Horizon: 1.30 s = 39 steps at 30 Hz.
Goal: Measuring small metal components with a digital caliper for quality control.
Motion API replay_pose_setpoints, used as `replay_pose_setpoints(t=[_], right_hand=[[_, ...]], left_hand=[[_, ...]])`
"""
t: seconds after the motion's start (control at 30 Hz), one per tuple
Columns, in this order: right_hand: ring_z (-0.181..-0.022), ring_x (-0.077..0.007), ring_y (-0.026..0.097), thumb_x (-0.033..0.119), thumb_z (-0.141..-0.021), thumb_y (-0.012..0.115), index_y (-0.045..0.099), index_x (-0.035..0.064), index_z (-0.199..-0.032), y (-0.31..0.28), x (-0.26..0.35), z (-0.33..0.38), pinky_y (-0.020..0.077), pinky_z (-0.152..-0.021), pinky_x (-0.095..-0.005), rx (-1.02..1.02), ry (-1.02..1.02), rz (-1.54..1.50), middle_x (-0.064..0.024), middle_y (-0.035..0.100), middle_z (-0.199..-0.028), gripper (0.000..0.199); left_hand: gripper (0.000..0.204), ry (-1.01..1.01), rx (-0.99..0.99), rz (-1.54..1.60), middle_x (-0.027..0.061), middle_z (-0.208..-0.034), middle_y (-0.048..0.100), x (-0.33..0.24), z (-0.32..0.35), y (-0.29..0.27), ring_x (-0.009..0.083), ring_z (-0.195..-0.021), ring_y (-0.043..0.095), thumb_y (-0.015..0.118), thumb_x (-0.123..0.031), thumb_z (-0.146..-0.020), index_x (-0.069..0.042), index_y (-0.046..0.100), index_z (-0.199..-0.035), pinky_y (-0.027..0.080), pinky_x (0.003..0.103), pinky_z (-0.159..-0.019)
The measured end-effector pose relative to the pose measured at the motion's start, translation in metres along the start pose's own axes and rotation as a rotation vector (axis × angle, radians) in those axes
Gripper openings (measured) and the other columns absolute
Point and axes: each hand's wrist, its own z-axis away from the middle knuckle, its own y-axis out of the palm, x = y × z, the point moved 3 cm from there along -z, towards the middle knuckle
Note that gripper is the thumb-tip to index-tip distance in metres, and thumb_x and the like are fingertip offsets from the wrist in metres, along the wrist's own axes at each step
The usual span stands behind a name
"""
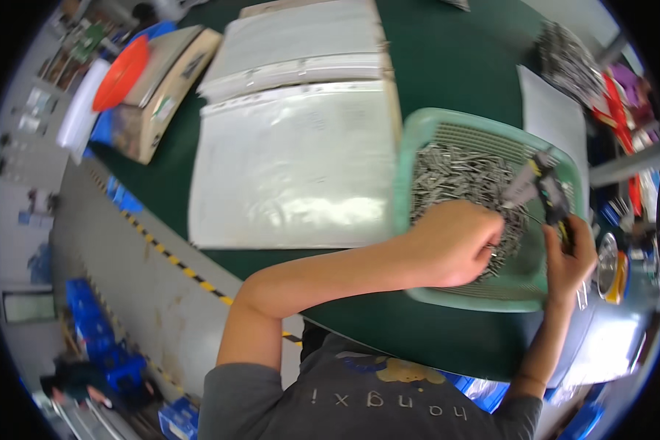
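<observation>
A green plastic basket (411,172) stands on the table, holding a heap of small silvery metal pins (458,176). Over the heap, my left hand (458,242) is closed with its knuckles up. Its fingertips are mostly hidden, so whatever it pinches is too small to make out. At the basket's right side, my right hand (570,257) grips a caliper (554,199) with a dark body. The caliper's pale metal jaws (521,187) point toward the left hand, above the pins.
An open binder of clear sleeves (293,169) lies left of the basket on the green tabletop (455,66). Further left are thick folders (161,95) and an orange round dish (121,73). Bagged metal parts (568,62) sit at the far right, near a metal post (627,169).
</observation>
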Motion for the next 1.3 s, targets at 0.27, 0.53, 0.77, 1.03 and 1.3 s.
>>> replay_pose_setpoints(t=[0.27,0.53,0.77,1.03,1.3], right_hand=[[-0.062,-0.0049,0.045,0.012,-0.074,0.074,0.059,-0.0026,-0.096,0.005,-0.001,0.0,0.0351,-0.05,-0.0178,0.023,0.018,0.023,-0.0021,0.057,-0.077,0.03],[-0.061,-0.0046,0.045,0.011,-0.075,0.074,0.058,-0.0034,-0.098,0.004,-0.007,0.004,0.0346,-0.05,-0.0173,0.004,0.035,-0.018,-0.0029,0.058,-0.077,0.031],[-0.06,-0.0057,0.047,0.013,-0.072,0.075,0.059,-0.0017,-0.097,0.004,0.0,0.0,0.0359,-0.05,-0.018,0.04,0.051,0.009,-0.0032,0.058,-0.076,0.032],[-0.057,-0.0049,0.044,0.015,-0.072,0.076,0.06,-0.0009,-0.096,0.004,0.004,-0.001,0.0343,-0.048,-0.0181,0.024,-0.004,0.013,-0.0025,0.058,-0.073,0.033],[-0.056,-0.0042,0.041,0.014,-0.073,0.076,0.059,-0.0012,-0.095,0.005,-0.002,0.002,0.0313,-0.047,-0.0175,0.008,0.051,-0.019,-0.0006,0.055,-0.071,0.031]], left_hand=[[0.011,0.04,-0.034,0.048,0.0087,-0.07,0.058,-0.004,0.002,0.0,0.0281,-0.068,0.058,0.063,-0.008,-0.073,-0.003,0.054,-0.077,0.044,0.04,-0.061],[0.012,0.071,-0.071,0.049,0.0086,-0.072,0.057,-0.004,0.003,0.001,0.0286,-0.07,0.057,0.064,-0.007,-0.071,-0.004,0.053,-0.075,0.044,0.04,-0.062],[0.011,0.065,0.046,0.0,0.0082,-0.072,0.057,-0.004,0.003,0.002,0.0288,-0.072,0.057,0.063,-0.007,-0.071,-0.004,0.052,-0.074,0.044,0.04,-0.064],[0.01,0.075,0.092,-0.033,0.0092,-0.074,0.057,-0.004,0.003,0.004,0.0293,-0.074,0.057,0.062,-0.008,-0.072,-0.004,0.053,-0.075,0.045,0.04,-0.066],[0.008,0.126,0.089,-0.104,0.0095,-0.076,0.058,-0.005,0.005,0.008,0.0298,-0.076,0.058,0.06,-0.009,-0.074,-0.004,0.055,-0.076,0.046,0.04,-0.067]])
